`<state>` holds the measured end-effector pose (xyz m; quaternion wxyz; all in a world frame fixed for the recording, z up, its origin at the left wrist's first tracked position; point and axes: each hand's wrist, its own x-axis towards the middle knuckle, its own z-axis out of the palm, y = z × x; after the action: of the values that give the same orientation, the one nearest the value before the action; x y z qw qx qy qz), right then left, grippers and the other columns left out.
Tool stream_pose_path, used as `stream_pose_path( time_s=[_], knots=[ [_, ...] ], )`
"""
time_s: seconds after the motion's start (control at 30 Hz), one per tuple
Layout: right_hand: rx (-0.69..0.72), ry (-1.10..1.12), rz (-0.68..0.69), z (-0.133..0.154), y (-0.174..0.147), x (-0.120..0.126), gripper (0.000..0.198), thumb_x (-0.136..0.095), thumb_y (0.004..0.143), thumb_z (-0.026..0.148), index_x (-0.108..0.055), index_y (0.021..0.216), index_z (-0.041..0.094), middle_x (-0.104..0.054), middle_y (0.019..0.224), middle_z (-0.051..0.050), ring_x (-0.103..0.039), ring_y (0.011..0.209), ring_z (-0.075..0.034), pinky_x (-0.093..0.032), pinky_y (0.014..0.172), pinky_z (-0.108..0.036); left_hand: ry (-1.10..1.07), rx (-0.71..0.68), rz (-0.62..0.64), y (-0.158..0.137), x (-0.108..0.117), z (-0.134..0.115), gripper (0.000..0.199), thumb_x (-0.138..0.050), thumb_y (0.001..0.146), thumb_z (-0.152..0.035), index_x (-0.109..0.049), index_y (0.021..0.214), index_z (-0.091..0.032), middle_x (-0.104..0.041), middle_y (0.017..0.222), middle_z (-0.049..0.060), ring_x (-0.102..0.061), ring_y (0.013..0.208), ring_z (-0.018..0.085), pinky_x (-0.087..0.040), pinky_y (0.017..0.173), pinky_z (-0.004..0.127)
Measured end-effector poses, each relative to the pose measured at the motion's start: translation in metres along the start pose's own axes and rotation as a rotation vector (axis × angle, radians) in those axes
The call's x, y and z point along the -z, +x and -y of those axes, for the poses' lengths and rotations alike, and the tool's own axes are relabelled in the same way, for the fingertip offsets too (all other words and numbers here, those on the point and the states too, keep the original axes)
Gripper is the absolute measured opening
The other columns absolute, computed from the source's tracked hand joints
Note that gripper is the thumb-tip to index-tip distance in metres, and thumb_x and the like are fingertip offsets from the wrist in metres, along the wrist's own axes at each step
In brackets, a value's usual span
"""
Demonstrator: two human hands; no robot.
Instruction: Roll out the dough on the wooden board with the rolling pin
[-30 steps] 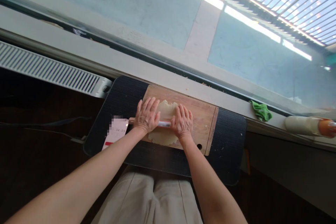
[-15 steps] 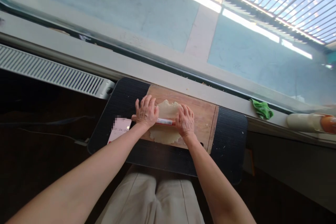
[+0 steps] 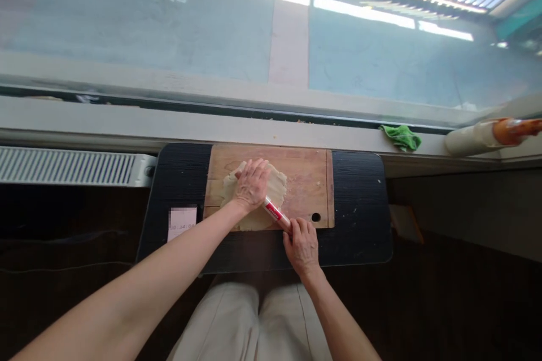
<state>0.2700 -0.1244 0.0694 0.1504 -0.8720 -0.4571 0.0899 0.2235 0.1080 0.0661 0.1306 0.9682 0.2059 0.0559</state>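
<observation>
A rolling pin [image 3: 277, 213] with a red and white label lies slantwise over a flat sheet of dough [image 3: 276, 185]. My left hand [image 3: 251, 185] covers its far end from above, fingers pointing forward over the dough. The near end is gripped in my right hand [image 3: 303, 245], by the front edge of the wooden board [image 3: 308, 180]. The dough's edge is uneven, and part of the sheet is hidden under my left hand and forearm.
The board rests on a small black table [image 3: 359, 208] against a windowsill [image 3: 203, 130]. A phone [image 3: 182, 223] lies left of the board. Further right on the sill are a green cloth [image 3: 402, 137] and a pale bottle-like container [image 3: 470, 140]. A radiator [image 3: 76, 166] stands at left.
The rolling pin has turned from crosswise to slanted. My right hand has come nearer to me, off the dough, and my left hand has moved onto the dough. The view has also rotated.
</observation>
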Motion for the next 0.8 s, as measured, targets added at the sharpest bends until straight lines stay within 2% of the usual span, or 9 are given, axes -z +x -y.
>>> stream_pose_path(
  time_s=[0.07, 0.23, 0.37, 0.5, 0.57, 0.67, 0.8],
  knots=[
    [-0.025, 0.010, -0.009, 0.003, 0.008, -0.002, 0.031, -0.055, 0.088, 0.028, -0.057, 0.117, 0.016, -0.059, 0.113, -0.011, -0.050, 0.104, -0.025, -0.041, 0.091, -0.039, -0.021, -0.027, 0.028, 0.015, -0.007, -0.012, 0.045, -0.035, 0.086, -0.019, -0.053, 0.127, -0.016, -0.048, 0.142, 0.011, -0.033, 0.139, 0.025, -0.016, 0.118, 0.048],
    [0.000, -0.006, -0.080, -0.003, 0.033, -0.014, 0.044, -0.056, 0.090, 0.036, -0.051, 0.129, 0.016, -0.056, 0.125, -0.012, -0.046, 0.117, -0.026, -0.033, 0.102, -0.044, -0.029, 0.162, -0.063, 0.035, -0.018, -0.022, 0.043, -0.038, 0.088, -0.029, -0.052, 0.127, -0.016, -0.051, 0.139, 0.012, -0.040, 0.133, 0.028, -0.017, 0.117, 0.051],
    [0.035, 0.013, -0.094, -0.011, 0.037, -0.021, 0.050, -0.052, 0.091, 0.045, -0.049, 0.130, 0.014, -0.055, 0.129, -0.013, -0.042, 0.125, -0.026, -0.026, 0.109, -0.046, -0.029, 0.156, -0.031, 0.045, -0.018, -0.022, 0.042, -0.039, 0.089, -0.032, -0.052, 0.126, -0.018, -0.051, 0.138, 0.012, -0.041, 0.131, 0.027, -0.018, 0.116, 0.050],
    [0.035, 0.029, -0.082, -0.014, 0.038, -0.019, 0.050, -0.050, 0.093, 0.047, -0.048, 0.131, 0.015, -0.052, 0.133, -0.012, -0.039, 0.127, -0.026, -0.024, 0.109, -0.046, -0.010, 0.151, 0.022, 0.057, -0.018, -0.027, 0.044, -0.039, 0.089, -0.034, -0.051, 0.128, -0.019, -0.046, 0.143, 0.012, -0.037, 0.134, 0.028, -0.014, 0.116, 0.051],
    [0.029, 0.042, -0.047, -0.015, 0.039, -0.016, 0.049, -0.051, 0.092, 0.047, -0.048, 0.132, 0.018, -0.052, 0.132, -0.011, -0.040, 0.125, -0.025, -0.025, 0.108, -0.045, 0.002, 0.151, 0.035, 0.062, -0.019, -0.030, 0.046, -0.037, 0.090, -0.035, -0.048, 0.132, -0.019, -0.041, 0.147, 0.012, -0.033, 0.137, 0.028, -0.011, 0.116, 0.053],
    [0.008, 0.051, 0.008, -0.013, 0.039, -0.010, 0.046, -0.051, 0.092, 0.048, -0.048, 0.132, 0.023, -0.057, 0.120, -0.009, -0.048, 0.111, -0.023, -0.033, 0.098, -0.042, 0.003, 0.140, 0.033, 0.060, -0.020, -0.030, 0.048, -0.034, 0.092, -0.035, -0.043, 0.136, -0.018, -0.038, 0.149, 0.011, -0.030, 0.139, 0.027, -0.007, 0.117, 0.053],
    [-0.054, 0.055, 0.036, 0.004, 0.032, -0.006, 0.037, -0.048, 0.094, 0.037, -0.051, 0.128, 0.024, -0.060, 0.104, -0.007, -0.051, 0.097, -0.021, -0.038, 0.087, -0.037, 0.013, 0.108, 0.032, 0.025, -0.015, -0.016, 0.050, -0.035, 0.091, -0.036, -0.041, 0.138, -0.021, -0.038, 0.150, 0.009, -0.029, 0.141, 0.025, -0.006, 0.118, 0.051]
  ],
)
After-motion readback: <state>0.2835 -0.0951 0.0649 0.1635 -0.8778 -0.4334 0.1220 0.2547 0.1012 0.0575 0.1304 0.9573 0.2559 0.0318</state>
